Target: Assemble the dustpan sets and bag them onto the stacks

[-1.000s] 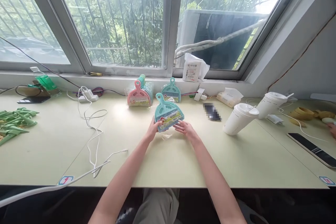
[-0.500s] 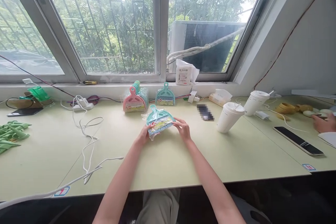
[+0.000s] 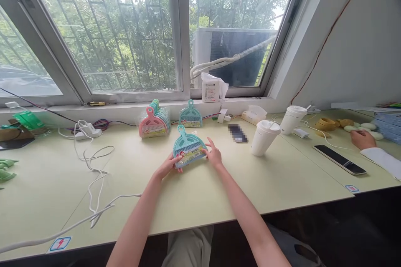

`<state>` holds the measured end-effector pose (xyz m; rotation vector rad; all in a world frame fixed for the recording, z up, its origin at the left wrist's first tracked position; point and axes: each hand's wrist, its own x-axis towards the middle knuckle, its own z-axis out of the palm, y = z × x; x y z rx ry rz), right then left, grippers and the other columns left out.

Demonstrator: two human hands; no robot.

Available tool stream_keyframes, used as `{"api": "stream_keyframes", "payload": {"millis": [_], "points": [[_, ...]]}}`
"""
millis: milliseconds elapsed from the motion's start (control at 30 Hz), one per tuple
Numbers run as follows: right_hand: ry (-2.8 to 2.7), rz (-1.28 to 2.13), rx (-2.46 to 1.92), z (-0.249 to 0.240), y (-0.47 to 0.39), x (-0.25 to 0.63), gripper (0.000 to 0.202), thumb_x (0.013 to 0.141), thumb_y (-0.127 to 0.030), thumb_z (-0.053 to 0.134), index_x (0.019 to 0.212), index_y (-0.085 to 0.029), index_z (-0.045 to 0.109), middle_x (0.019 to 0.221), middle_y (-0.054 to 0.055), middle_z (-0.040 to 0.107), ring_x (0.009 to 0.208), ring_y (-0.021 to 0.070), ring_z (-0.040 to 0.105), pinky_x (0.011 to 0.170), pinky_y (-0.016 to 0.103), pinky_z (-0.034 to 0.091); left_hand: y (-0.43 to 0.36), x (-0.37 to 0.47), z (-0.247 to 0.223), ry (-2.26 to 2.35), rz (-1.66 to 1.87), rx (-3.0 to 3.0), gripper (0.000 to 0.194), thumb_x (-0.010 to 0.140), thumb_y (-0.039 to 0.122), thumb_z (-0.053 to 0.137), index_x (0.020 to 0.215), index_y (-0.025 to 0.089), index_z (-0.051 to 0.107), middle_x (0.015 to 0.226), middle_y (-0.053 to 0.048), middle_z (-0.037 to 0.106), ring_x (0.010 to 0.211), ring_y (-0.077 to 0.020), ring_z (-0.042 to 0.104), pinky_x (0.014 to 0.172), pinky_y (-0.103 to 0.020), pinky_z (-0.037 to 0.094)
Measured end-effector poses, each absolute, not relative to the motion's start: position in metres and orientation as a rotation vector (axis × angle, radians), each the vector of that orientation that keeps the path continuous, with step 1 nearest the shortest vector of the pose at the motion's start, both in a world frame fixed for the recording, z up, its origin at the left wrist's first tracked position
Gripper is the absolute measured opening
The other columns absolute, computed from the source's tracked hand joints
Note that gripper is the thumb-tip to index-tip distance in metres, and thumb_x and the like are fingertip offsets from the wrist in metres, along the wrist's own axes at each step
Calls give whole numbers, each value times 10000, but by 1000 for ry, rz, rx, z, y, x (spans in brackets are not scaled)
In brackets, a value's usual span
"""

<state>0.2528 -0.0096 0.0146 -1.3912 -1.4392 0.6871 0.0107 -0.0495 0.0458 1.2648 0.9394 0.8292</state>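
A small teal dustpan and brush set [image 3: 189, 147] in clear film is tilted up over the table in front of me, its handle pointing away and a printed label across the bristles. My left hand [image 3: 167, 166] grips its lower left corner, thumb on the front and fingers underneath. At the right edge, my right hand [image 3: 214, 155] pinches it with the thumb in front; the index finger is lifted off. Behind it stands a row of wrapped sets, a pink dustpan [image 3: 153, 124] at the front. A single teal dustpan [image 3: 191, 115] leans by the windowsill.
White cups [image 3: 265, 137] with lids stand to the right, near a phone [image 3: 238, 133]. Another person's hand [image 3: 362, 138] rests at the far right behind a dark phone [image 3: 340, 159]. White cables [image 3: 99, 171] and a power strip [image 3: 88, 132] lie on the left.
The view has turned right, so the table's things sit further left. The dustpan set faces me more fully, and my right index finger has lifted. More of the other person's arm shows.
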Motion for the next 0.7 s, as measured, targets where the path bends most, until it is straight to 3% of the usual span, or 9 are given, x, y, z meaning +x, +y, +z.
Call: {"api": "stream_keyframes", "payload": {"millis": [100,167,300,400,500,533,600,667,700], "points": [[-1456,820,-1451,10,-5,253,245,757,-378,658,985,-301,703,851,-34,721,420,97,570,633,296,545,-47,10,45,978,845,1243,716,755,523,640,1354,246,360,959,-106,689,473,-127,589,442,-245,432],[-1387,885,-1439,7,-2,252,234,737,-392,670,936,-273,707,765,-34,712,459,115,599,583,272,531,-46,11,47,1014,928,1216,794,779,560,586,1432,261,248,1014,-116,677,482,-128,588,448,-251,440],[-1213,899,-1403,4,0,254,282,734,-394,663,974,-248,670,792,-26,716,432,99,576,528,243,497,-47,20,51,1087,1118,1292,1034,731,523,653,1492,291,-6,1112,-115,642,667,-160,633,491,-238,476],[-1215,876,-1398,6,-3,254,270,760,-387,637,987,-240,631,845,-20,721,414,86,566,526,231,481,-50,28,48,1210,1245,1489,1134,616,392,776,1490,338,55,1037,-54,648,713,-147,608,494,-200,464],[-1323,837,-1387,10,-11,249,250,818,-381,571,1019,-231,577,944,2,716,454,103,609,536,238,471,-49,30,42,1339,1460,1529,1021,713,367,691,1492,351,32,941,-4,639,670,-123,591,571,-232,493],[-1369,802,-1384,10,-14,246,242,840,-373,545,1036,-232,557,976,10,713,481,113,626,552,244,470,-48,28,40,1393,1511,1526,965,747,361,657,1494,339,47,923,1,640,679,-124,595,617,-249,500],[-1483,699,-1403,11,-20,239,214,875,-344,506,1059,-237,526,1001,18,709,557,134,657,601,253,465,-43,20,36,1548,1513,1562,778,779,360,625,1459,301,253,905,-12,656,741,-148,611,703,-276,489],[-1606,590,-1460,11,-24,230,188,892,-311,493,1065,-238,509,961,24,715,650,159,673,650,261,452,-37,9,35,1747,1397,1633,463,789,376,612,1234,256,565,887,-40,678,796,-188,621,750,-295,463],[-1655,550,-1495,10,-23,225,184,898,-300,492,1069,-236,503,920,27,718,692,173,674,663,263,442,-33,3,35,1825,1342,1659,338,801,382,595,1105,243,641,886,-51,687,805,-203,625,761,-302,451]]}}
